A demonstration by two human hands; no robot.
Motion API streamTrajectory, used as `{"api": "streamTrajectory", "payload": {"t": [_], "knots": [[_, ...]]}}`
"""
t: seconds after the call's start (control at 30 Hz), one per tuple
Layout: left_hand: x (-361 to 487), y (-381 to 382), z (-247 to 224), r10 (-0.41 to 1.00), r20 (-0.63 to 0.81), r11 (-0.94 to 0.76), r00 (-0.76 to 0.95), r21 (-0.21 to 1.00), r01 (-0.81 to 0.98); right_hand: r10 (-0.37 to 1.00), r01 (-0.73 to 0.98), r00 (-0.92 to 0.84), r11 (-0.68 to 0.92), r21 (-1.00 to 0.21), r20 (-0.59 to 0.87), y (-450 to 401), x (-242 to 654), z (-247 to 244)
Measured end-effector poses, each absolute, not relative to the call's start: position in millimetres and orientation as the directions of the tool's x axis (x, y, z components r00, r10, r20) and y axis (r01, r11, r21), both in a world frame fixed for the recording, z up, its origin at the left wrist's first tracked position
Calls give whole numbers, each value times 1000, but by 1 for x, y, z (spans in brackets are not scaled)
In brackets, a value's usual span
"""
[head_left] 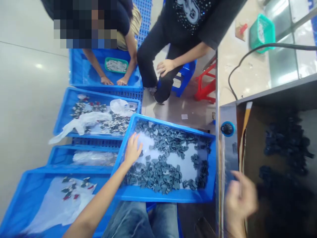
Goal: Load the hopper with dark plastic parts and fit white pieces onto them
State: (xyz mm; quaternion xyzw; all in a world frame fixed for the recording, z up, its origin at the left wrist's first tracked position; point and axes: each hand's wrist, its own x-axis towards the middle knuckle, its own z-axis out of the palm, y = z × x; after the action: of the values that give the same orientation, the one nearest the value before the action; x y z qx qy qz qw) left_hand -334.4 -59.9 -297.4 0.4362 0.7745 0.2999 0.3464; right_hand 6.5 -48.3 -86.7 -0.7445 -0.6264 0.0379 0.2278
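A blue tray rests over the knees, with many small dark grey parts lying on a pale liner in it. My left hand is over the tray's left side, its fingers spread and nothing held, close to a few of the parts. Beyond the tray's right end, my right hand is blurred beside the metal edge of a workbench. Its fingers look bent, and whether anything is between them cannot be made out. Dark parts lie in a shadowed space to its right.
More blue trays with parts and plastic film stand at the left. Two people sit opposite, one with both hands in a tray. A red stool, a green basket and a black cable are at the upper right.
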Motion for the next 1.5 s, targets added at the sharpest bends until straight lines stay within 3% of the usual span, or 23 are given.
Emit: {"api": "streamTrajectory", "payload": {"t": [0.07,0.1,0.3,0.47,0.8,1.1,1.2,1.5], "knots": [[-325,-37,-304,823,-301,499,-482,789,360,998,827,-2,-33,-561,-62,-48,-43,-141],[-319,-27,-309,796,-301,518,-526,788,333,996,813,12,-61,-579,-88,-42,-57,-170],[-307,1,-343,694,-242,563,-678,769,302,865,714,501,-389,-582,37,42,-14,-303],[-299,-3,-352,686,-228,559,-691,773,299,835,660,550,-432,-614,4,43,-10,-349],[-243,-17,-349,705,-312,532,-638,827,183,962,614,249,-244,-750,-110,-6,-95,-357],[-243,-8,-338,811,-503,515,-297,856,-44,959,493,-5,-244,-835,-283,-2,-99,-355],[-250,-8,-333,830,-508,516,-231,856,-29,943,453,-58,-268,-850,-328,-1,-104,-353],[-239,-10,-315,833,-403,475,-380,872,116,922,325,-23,-359,-875,-386,2,-125,-334]]}}
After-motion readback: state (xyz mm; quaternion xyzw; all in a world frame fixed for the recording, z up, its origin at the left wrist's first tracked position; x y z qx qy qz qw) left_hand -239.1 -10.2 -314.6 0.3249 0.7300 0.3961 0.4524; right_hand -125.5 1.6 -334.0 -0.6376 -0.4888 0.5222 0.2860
